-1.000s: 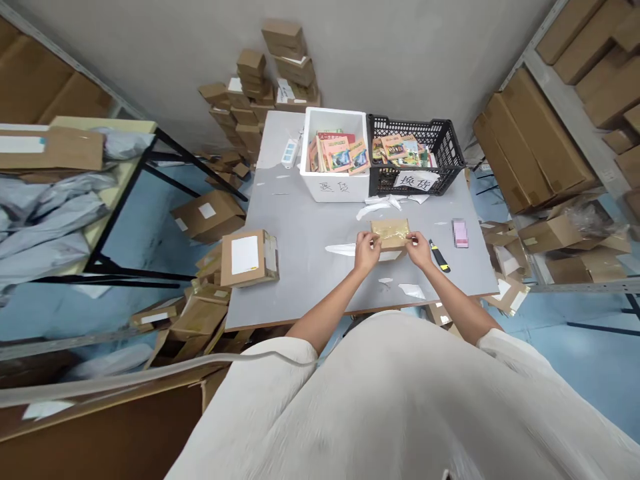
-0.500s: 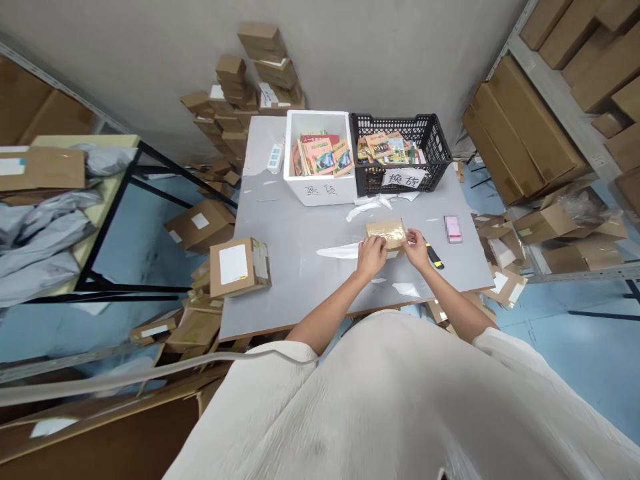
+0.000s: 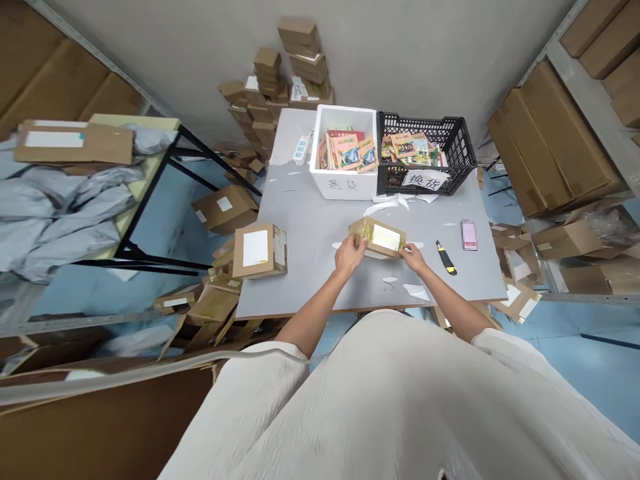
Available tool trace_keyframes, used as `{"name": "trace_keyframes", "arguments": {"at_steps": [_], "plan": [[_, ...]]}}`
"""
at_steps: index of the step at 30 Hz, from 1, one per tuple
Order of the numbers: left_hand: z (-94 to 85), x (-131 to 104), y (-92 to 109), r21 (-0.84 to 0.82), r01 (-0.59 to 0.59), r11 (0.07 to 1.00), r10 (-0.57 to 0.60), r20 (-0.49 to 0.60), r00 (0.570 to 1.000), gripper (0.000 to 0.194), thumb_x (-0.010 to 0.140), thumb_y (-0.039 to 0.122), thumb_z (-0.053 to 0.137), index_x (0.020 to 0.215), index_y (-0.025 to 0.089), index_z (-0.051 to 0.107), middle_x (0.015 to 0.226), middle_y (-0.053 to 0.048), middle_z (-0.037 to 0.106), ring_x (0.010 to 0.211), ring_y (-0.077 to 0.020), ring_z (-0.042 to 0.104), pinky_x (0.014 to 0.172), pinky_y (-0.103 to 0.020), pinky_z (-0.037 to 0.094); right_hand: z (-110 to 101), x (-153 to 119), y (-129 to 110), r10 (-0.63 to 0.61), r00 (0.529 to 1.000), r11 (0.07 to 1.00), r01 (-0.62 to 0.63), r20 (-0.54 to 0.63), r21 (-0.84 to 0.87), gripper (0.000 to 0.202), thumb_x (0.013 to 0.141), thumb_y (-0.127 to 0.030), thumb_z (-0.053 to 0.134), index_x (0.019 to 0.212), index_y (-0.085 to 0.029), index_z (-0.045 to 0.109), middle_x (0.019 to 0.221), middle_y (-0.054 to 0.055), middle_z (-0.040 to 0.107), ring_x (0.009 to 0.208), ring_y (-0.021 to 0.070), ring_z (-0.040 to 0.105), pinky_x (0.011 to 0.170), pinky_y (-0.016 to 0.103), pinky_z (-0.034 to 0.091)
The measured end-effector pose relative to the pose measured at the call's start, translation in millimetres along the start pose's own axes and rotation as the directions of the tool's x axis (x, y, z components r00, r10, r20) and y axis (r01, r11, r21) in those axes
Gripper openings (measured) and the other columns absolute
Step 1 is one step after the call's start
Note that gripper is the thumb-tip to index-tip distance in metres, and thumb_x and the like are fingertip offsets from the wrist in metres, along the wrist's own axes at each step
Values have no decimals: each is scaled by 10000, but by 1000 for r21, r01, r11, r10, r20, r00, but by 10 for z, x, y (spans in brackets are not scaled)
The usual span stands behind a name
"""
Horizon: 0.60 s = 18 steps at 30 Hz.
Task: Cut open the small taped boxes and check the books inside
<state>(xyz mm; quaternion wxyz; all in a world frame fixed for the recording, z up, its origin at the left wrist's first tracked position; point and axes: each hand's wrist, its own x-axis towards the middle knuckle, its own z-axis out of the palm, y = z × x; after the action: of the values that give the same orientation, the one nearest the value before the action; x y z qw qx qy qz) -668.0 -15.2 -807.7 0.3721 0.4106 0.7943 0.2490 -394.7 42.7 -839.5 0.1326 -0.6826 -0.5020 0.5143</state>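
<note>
Between my hands is a small taped cardboard box (image 3: 361, 229), with a white label on the side that faces me. My left hand (image 3: 350, 255) grips its left end, thumb and fingers closed on the edge. At its lower right corner, my right hand (image 3: 413, 257) pinches the cardboard. A black and yellow utility knife (image 3: 446, 258) lies on the grey table (image 3: 310, 287) to the right of my right hand. Torn white paper scraps (image 3: 416, 291) are scattered around the box.
Behind the box stand a white foam bin (image 3: 345, 189) and a black plastic crate (image 3: 453, 180), both with booklets. Another labelled carton (image 3: 277, 250) sits at the table's left edge. A pink item (image 3: 469, 235) lies at the right. Cartons crowd the floor and shelves.
The small box has been turned so its labelled side faces me. My left hand has moved to its left end, and my right hand to its lower right corner. The view has shifted.
</note>
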Motion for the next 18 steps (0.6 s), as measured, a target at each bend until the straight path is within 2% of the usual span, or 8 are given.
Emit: {"name": "trace_keyframes", "arguments": {"at_steps": [3,6,12,15,18], "plan": [[-66,-24,-196,-59,6,998,-5,23,1000,452,1085,605,594,1341,270,757,1251,-135,823,1229,-380,738,1047,-455,552,127,-14,-57,-52,999,998,52,7,41,349,811,-440,744,1107,-261,696,1283,75,777,1121,268,733,1098,453,580],[2,-85,-307,-103,3,995,5,78,997,416,1098,576,559,1224,262,802,1213,-120,845,1165,-344,764,1028,-422,565,98,-48,-61,-97,994,995,98,-48,23,390,799,-452,744,1134,-255,708,1329,98,769,1174,291,724,1149,495,561],[389,-271,-322,-147,-25,989,54,199,979,361,1096,469,560,1206,230,807,1205,-124,852,1119,-333,787,990,-415,589,-325,-169,132,-128,985,989,117,-115,-94,376,806,-445,735,1123,-244,748,1319,132,759,1199,333,711,1178,537,540],[544,-332,-331,-123,-37,992,68,257,964,358,1100,457,561,1212,212,798,1204,-137,847,1105,-334,787,986,-416,596,-499,-243,284,-130,985,988,120,-114,-94,365,819,-453,715,1115,-241,745,1319,126,763,1124,306,723,1133,513,568],[612,-351,-371,-84,-46,995,66,258,964,387,1112,438,532,1282,191,775,1276,-155,827,1143,-333,775,1017,-420,596,-609,-288,431,-141,988,989,137,-67,-54,362,852,-485,692,1116,-241,732,1317,108,780,1046,272,736,1074,485,601]]}}
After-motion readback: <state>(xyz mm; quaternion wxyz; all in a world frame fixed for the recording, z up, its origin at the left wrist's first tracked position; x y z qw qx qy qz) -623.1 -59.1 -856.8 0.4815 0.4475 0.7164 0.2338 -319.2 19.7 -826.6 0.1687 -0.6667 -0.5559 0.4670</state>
